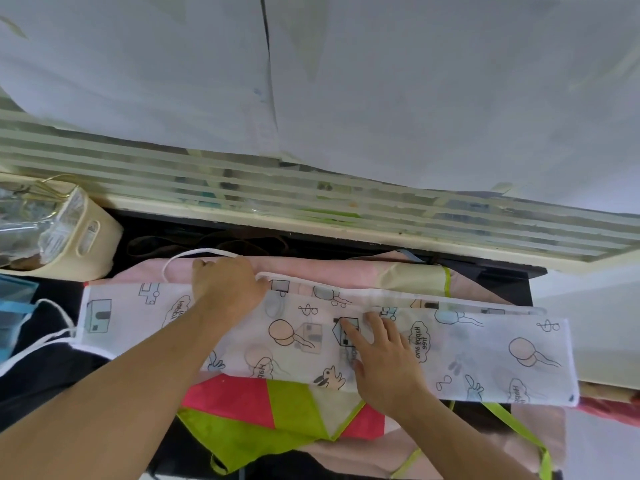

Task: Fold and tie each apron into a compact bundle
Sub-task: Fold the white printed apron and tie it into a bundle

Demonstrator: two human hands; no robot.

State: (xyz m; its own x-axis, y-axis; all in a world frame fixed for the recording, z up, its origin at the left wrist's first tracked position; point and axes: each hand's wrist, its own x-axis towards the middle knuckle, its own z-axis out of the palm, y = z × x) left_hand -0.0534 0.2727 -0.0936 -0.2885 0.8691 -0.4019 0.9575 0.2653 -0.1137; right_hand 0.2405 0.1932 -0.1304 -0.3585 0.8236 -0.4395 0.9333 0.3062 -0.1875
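The white printed apron (pixel 450 344) is thin, matt, slightly see-through cloth with a soft white cord (pixel 194 255) at its far edge. Under it lie matt pink, red and lime cloth aprons (pixel 263 420) with lime tape binding. The counter (pixel 52 372) looks dark and matt. At its far left corner, a cream basket (pixel 93 247) of smooth plastic holds glossy clear wrapping.

folded apron (pixel 450 344) on apron pile (pixel 277 407) | basket (pixel 69 237) far left

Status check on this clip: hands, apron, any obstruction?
Left hand grips white apron top edge. Right hand flat on it. Apron folded to long strip, untied. Other aprons underneath.
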